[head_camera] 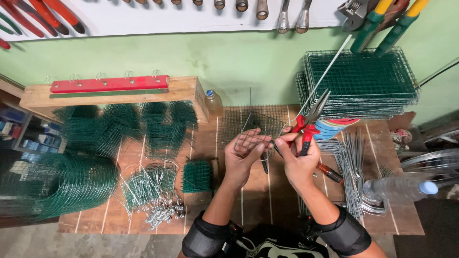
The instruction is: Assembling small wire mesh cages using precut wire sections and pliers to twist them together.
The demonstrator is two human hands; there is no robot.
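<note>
**Wire mesh panel held at pliers**

A small wire mesh panel (248, 140) is gripped in the left hand (243, 155), just left of the red-handled pliers (310, 122). The pliers are clasped in the right hand (297, 157), above the surface (267, 200). A firm, steady grip on the panel is judged advisable.

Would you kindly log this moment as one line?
left hand: holds wire mesh piece | right hand: grips red-handled pliers | wooden bench

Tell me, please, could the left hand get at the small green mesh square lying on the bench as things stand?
Probably not: the left hand is holding a mesh piece, though the way to the green mesh square looks open.
</note>
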